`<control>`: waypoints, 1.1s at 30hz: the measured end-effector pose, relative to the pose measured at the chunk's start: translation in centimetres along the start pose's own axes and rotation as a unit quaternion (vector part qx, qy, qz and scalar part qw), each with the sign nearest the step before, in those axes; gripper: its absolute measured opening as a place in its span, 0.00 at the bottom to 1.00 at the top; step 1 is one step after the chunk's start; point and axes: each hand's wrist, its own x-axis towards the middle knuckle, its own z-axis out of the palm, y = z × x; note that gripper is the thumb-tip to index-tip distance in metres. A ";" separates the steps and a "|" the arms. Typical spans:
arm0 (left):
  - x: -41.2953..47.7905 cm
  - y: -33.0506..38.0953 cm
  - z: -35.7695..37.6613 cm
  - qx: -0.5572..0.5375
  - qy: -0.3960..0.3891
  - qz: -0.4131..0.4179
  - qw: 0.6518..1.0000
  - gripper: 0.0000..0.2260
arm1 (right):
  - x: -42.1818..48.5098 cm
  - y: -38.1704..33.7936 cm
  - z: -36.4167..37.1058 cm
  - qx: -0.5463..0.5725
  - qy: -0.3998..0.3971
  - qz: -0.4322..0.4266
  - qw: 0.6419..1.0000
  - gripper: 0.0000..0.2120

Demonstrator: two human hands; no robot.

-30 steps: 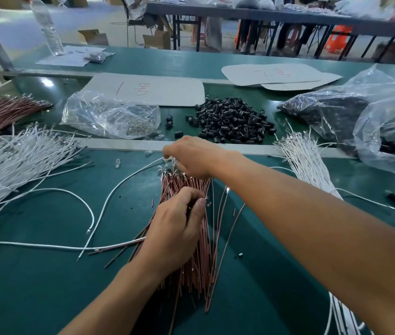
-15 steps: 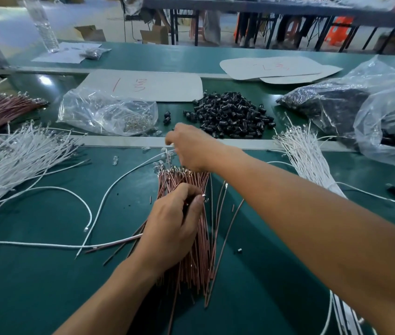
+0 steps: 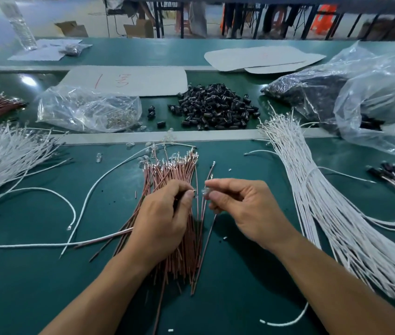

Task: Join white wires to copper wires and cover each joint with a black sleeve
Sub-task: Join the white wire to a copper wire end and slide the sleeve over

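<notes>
The copper wires lie as a thick pinkish-brown bundle at the centre of the frame, running towards the viewer, with small silvery terminals on their far ends. The left hand rests on the bundle, thumb and forefinger pinched on the metal-tipped end of one of them. Just beside it, the right hand pinches a small clear piece between thumb and forefinger, the other fingers curled. White wires fan out at right, with a second heap at the left edge. The black sleeves are piled at upper centre, beyond a pale rail crossing the green table. Bare green surface lies at lower left and between the copper bundle and the right-hand white wires. A grey card at upper centre bears red handwriting, a stroke and a character, not clearly legible. A clear bag sits left of the sleeves.
</notes>
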 end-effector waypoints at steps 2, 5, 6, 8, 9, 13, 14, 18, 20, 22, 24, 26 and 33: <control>0.0 0.0 0.2 0.001 0.002 0.003 1.000 0.05 | -0.2 0.4 0.4 0.011 -0.013 0.000 1.000 0.10; 0.1 0.3 0.4 0.004 0.003 0.006 1.000 0.05 | -0.1 0.6 0.3 -0.005 -0.011 -0.010 1.000 0.11; 0.2 0.4 0.4 0.009 0.003 0.010 1.000 0.05 | 0.0 0.6 0.3 -0.010 -0.011 -0.012 1.000 0.11; 0.4 0.3 0.4 0.016 0.003 0.013 1.000 0.06 | 0.2 0.5 0.3 -0.006 -0.010 -0.010 1.000 0.11; 0.4 0.3 0.4 0.016 0.002 0.013 1.000 0.06 | 0.3 0.5 0.3 -0.004 -0.009 -0.009 1.000 0.11; 0.3 0.3 0.5 0.015 -0.006 0.019 1.000 0.06 | 0.2 0.9 0.2 -0.015 -0.011 -0.009 1.000 0.10; 0.3 0.4 0.5 0.015 -0.008 0.020 1.000 0.06 | 0.2 1.1 0.2 -0.023 -0.010 -0.010 1.000 0.09; 0.2 0.5 0.5 0.025 -0.008 0.023 0.999 0.06 | 0.2 1.4 0.1 -0.050 -0.012 -0.012 0.999 0.06; 0.2 0.5 0.5 0.026 -0.009 0.022 0.999 0.06 | 0.2 1.5 0.0 -0.052 -0.013 -0.014 0.998 0.06; 0.2 0.5 0.4 0.027 -0.012 0.021 0.999 0.05 | 0.1 1.5 0.0 -0.058 -0.019 -0.016 0.998 0.06; 0.2 0.4 0.4 0.029 -0.011 0.023 0.999 0.03 | 0.2 1.6 0.1 -0.066 -0.019 -0.017 0.997 0.06; 0.2 0.4 0.4 0.031 -0.016 0.024 0.999 0.04 | 0.2 1.6 0.2 -0.065 -0.012 -0.019 0.998 0.06; 0.2 0.7 0.3 0.012 -0.026 0.024 0.999 0.07 | 0.0 1.3 0.3 -0.059 -0.001 -0.019 0.998 0.06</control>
